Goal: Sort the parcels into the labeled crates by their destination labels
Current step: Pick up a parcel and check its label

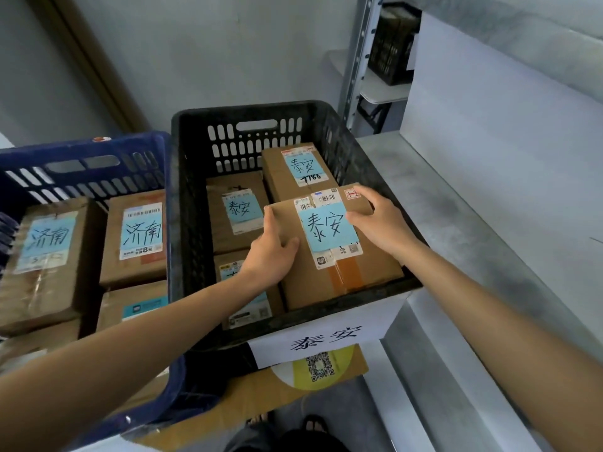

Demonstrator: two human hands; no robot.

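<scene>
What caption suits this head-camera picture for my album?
A 泰安-labelled parcel, held by left hand and right hand, inside the black crate tagged 泰安.

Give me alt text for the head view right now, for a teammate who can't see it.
The left hand and right hand grip a cardboard parcel marked 泰安 inside the black crate labelled 泰安, among other parcels there. To its left, a blue crate holds 济南 parcels.

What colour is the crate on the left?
The left crate is dark blue, per the head view.
</scene>
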